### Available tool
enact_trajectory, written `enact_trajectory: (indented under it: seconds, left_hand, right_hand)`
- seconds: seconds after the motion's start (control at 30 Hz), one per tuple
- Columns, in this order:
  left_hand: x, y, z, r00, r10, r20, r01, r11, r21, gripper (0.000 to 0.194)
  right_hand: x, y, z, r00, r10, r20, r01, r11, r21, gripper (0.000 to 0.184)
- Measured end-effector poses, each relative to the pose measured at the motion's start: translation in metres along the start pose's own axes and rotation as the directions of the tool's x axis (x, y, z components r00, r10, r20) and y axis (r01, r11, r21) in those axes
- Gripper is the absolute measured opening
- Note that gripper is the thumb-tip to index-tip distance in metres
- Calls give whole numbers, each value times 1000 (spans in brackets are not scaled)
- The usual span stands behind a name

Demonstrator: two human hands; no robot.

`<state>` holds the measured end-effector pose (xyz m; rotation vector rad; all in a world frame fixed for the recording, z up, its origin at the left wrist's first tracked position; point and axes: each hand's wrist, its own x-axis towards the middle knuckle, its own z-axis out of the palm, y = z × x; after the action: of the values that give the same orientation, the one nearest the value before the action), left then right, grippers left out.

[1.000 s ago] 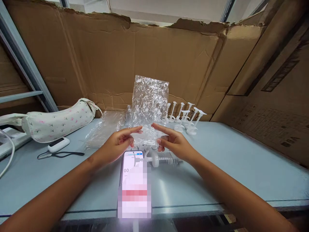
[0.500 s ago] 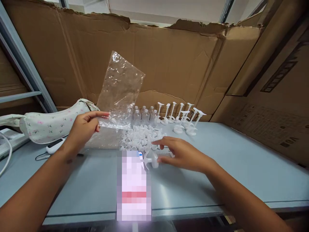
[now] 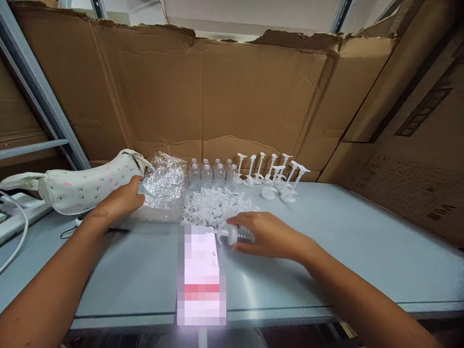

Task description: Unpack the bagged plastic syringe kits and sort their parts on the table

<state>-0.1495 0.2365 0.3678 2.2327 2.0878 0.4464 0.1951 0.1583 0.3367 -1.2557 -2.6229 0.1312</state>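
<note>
My right hand [image 3: 268, 234] is closed around a small clear ribbed pump bottle [image 3: 245, 235]. The bottle lies sideways, its white pump head pointing left beside the phone. At the left edge of a crumpled clear plastic bag [image 3: 165, 186] is my left hand [image 3: 123, 199], its fingers bent and seemingly pinching the film; the fingertips are partly hidden. White plastic caps [image 3: 213, 205] lie in a loose pile between the hands. Behind them stand several clear ribbed bottles [image 3: 218, 176] without pumps. Several white pump pieces [image 3: 270, 193] stand on round bases to their right.
A phone [image 3: 201, 270] with a blurred screen stands at the table's front edge. On the left are a floral pouch [image 3: 87, 186], a white power strip [image 3: 21, 215] and a cable. Cardboard [image 3: 253, 92] walls the back and right of the grey table [image 3: 355, 241].
The raised plastic bag has come down onto the table, and my left hand has dropped with it. My right hand's fingers have closed around the pump bottle.
</note>
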Motion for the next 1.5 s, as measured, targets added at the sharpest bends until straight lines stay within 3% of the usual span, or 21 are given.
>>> enact_trajectory:
  seconds: [0.17, 0.3, 0.4, 0.5, 0.57, 0.67, 0.77, 0.87, 1.0, 1.07, 1.17, 1.27, 1.37, 1.43, 1.5]
  left_hand:
    - [-2, 1, 4, 1000, 26, 16, -28, 994, 105, 69]
    - [-6, 9, 2, 999, -19, 42, 9, 974, 225, 67]
    - [-15, 21, -1, 998, -29, -51, 42, 955, 293, 60]
    - [-22, 35, 1, 972, 27, -233, 38, 962, 269, 55]
    - [-25, 44, 7, 944, 115, -310, -55, 979, 196, 48]
    - [-28, 58, 23, 902, 315, -297, -301, 949, 93, 39]
    - [-34, 72, 39, 828, 509, -234, -523, 852, 3, 37]
    - [-43, 85, 50, 764, 615, -197, -641, 758, -120, 39]
    - [-49, 92, 53, 798, 585, -142, -595, 729, -338, 32]
    - [-48, 91, 53, 817, 551, -168, -571, 734, -367, 26]
    - [-45, 86, 54, 790, 528, -313, -603, 761, -238, 26]
    - [-41, 80, 56, 675, 560, -480, -653, 756, -37, 26]
    - [-39, 77, 57, 570, 627, -531, -683, 721, 118, 28]
    - [-40, 77, 55, 578, 629, -520, -684, 721, 111, 35]
    - [-42, 79, 53, 664, 577, -476, -663, 748, -17, 41]
  right_hand:
    - [1, 1, -2, 995, 42, -94, -46, 998, -41, 48]
    - [0, 4, -2, 967, 29, -252, -23, 999, 26, 43]
    - [-1, 6, -3, 910, 46, -412, -9, 996, 92, 41]
    - [-1, 7, -4, 814, 108, -570, 10, 980, 199, 38]
    - [-1, 9, -4, 758, 204, -619, 40, 934, 356, 38]
    - [1, 11, -6, 727, 328, -603, 169, 766, 620, 43]
    - [3, 11, -8, 754, 384, -533, 279, 548, 789, 44]
    - [6, 8, -7, 811, 395, -431, 302, 348, 888, 42]
    - [8, 2, 0, 881, 345, -323, 277, 178, 944, 47]
    - [8, 0, 3, 917, 298, -264, 236, 127, 963, 44]
    - [9, 0, 5, 949, 216, -229, 219, 71, 973, 35]
    - [10, 4, 5, 947, 208, -247, 235, 82, 969, 33]
    - [11, 7, 7, 939, 236, -251, 228, 120, 966, 31]
    - [11, 8, 9, 932, 266, -245, 214, 142, 967, 30]
    - [12, 7, 11, 920, 303, -247, 204, 166, 965, 28]
